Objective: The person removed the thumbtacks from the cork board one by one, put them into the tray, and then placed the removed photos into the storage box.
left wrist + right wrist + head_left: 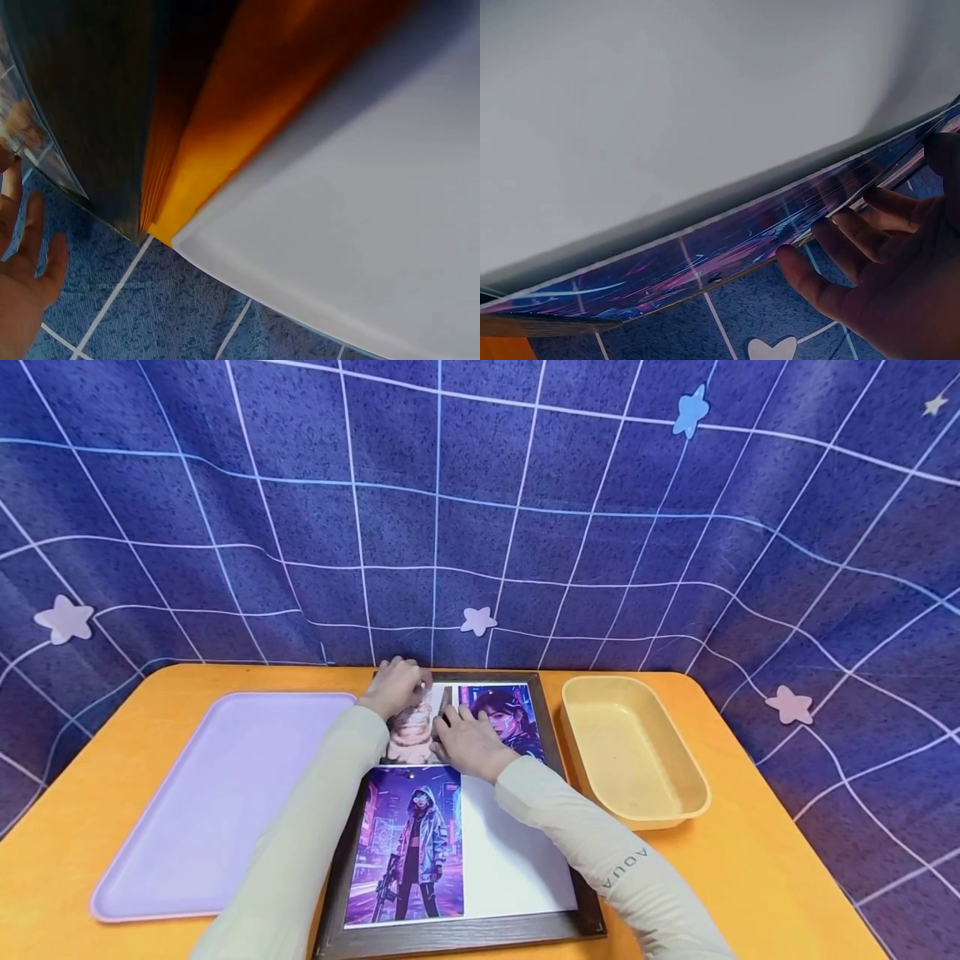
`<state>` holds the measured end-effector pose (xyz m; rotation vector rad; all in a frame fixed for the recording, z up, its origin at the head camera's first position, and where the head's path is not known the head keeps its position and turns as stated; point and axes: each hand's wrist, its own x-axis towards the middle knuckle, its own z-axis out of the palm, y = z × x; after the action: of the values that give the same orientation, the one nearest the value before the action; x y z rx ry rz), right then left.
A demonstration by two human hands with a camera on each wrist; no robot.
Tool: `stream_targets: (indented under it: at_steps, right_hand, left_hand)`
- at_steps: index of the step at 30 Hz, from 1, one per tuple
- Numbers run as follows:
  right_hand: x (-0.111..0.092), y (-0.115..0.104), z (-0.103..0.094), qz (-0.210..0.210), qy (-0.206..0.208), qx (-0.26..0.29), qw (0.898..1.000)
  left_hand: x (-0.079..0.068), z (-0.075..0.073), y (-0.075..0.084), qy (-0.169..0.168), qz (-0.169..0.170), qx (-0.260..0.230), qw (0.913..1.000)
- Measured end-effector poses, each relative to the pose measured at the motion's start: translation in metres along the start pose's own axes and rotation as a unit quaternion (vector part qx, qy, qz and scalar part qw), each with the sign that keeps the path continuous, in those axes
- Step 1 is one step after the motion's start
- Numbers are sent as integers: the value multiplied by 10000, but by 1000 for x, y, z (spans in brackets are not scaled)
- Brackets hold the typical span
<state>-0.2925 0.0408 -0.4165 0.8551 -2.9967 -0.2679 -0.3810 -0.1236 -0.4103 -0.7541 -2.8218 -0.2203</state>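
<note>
A dark wooden picture frame (pixel 480 933) lies on the table, holding several printed pictures over a white backing (pixel 517 860). My left hand (pixel 396 687) is at its top left, over a picture of a pale pink-and-tan striped, furry-looking figure (pixel 411 735). In the left wrist view its fingers (pixel 54 266) are spread loosely near the frame's far edge. Beside it, my right hand (pixel 471 742) rests its fingertips between that picture and a purple portrait print (pixel 517 727). The right wrist view shows these fingers (pixel 799 277) relaxed and slightly bent. Below the left hand lies a print of a hooded figure (pixel 416 852).
A lilac tray (pixel 217 810) lies left of the frame, partly under my left forearm. A yellow rectangular bin (pixel 633 752) stands close to its right side. The orange table (pixel 742 827) ends at a blue gridded curtain (pixel 405 543) with stars.
</note>
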Motion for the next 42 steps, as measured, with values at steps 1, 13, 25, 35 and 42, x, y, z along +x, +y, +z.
stream_targets:
  at_steps: [1,13,25,35,42]
  right_hand:
    - [0,0,0,7,0,4,10000]
    - [0,-1,0,-33,64,-42,10000]
    - [-1,-1,0,-45,35,68,10000]
    - [-2,-2,-1,-36,2,85,10000]
    - [-2,-2,-1,-5,-62,95,9999]
  left_hand:
    - [0,-1,0,17,4,-43,10000]
    - [1,-5,-3,157,5,-190,9997]
    - [-5,-20,-5,216,159,-26,9996]
    - [-18,-27,-12,270,230,69,9993]
    - [-31,-31,-25,373,279,128,9988]
